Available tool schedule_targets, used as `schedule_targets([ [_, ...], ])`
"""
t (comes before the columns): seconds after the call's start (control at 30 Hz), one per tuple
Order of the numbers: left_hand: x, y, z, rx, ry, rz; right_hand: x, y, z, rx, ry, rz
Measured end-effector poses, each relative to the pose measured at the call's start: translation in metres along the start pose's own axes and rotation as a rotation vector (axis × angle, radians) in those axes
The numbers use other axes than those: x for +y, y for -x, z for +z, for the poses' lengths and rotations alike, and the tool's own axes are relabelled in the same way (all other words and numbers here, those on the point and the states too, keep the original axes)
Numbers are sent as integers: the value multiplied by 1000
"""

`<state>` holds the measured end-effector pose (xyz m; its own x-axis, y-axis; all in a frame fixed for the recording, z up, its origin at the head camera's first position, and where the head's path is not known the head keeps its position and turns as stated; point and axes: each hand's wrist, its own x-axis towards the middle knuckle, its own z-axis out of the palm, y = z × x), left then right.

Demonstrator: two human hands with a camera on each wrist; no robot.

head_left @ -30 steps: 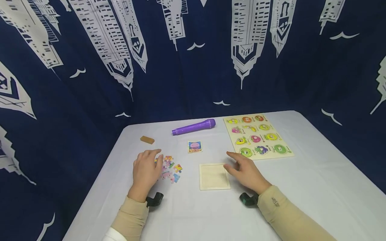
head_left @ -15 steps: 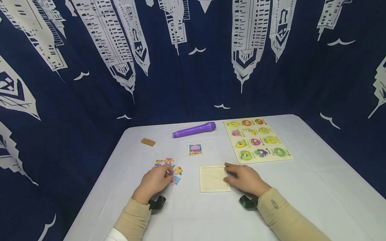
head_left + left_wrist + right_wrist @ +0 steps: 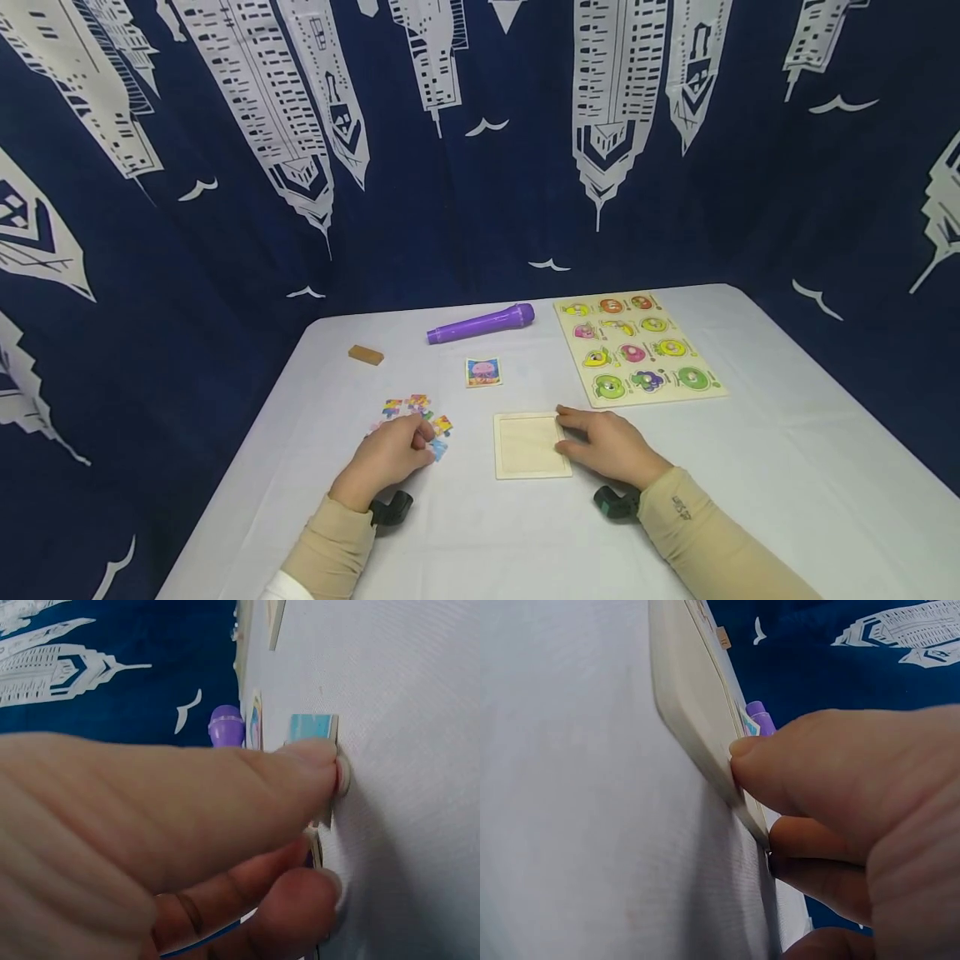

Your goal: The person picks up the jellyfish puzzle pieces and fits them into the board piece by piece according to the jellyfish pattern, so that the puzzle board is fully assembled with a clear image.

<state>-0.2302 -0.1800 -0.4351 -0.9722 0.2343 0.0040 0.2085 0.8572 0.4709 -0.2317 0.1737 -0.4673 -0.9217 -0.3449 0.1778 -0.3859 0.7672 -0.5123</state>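
On the white table, my left hand bends over a loose cluster of small colourful jigsaw pieces. Its thumb and curled fingers pinch at a jigsaw piece, mostly hidden behind the thumb. Just past the thumb tip shows a light blue piece. To the right lies a square, pale wooden puzzle tray with a raised rim. My right hand holds that tray by its right edge; in the right wrist view the thumb sits on the rim and the other fingers lie along the edge.
Behind the tray lies a small square picture card. Farther back rest a purple toy microphone and a small brown block. A fruit picture board occupies the back right. A dark blue patterned curtain hangs behind the table.
My left hand has come down and right onto the jigsaw pieces, its fingers curling in. My right hand has lowered onto the tray's right edge. Over the last half second both stay nearly still.
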Motion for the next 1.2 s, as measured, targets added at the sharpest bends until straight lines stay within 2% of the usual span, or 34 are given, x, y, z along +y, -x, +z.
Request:
schedule_targets([
  [0.13, 0, 0, 1, 7, 21, 3, 0, 0, 0, -5, -1, 2],
  [0.37, 1, -1, 2, 25, 56, 46, -1, 0, -2, -13, 2, 8],
  [0.67, 1, -3, 3, 67, 107, 28, -2, 0, -2, -19, 3, 15],
  [0.93, 1, -9, 7, 96, 225, 20, -1, -1, -1, -20, 10, 2],
  [1.07, 2, -12, 13, 118, 302, 38, -1, -1, -2, -24, 13, -7],
  [1.2, 7, -14, 22, 98, 394, 74, 1, -1, -4, -34, -20, 5],
])
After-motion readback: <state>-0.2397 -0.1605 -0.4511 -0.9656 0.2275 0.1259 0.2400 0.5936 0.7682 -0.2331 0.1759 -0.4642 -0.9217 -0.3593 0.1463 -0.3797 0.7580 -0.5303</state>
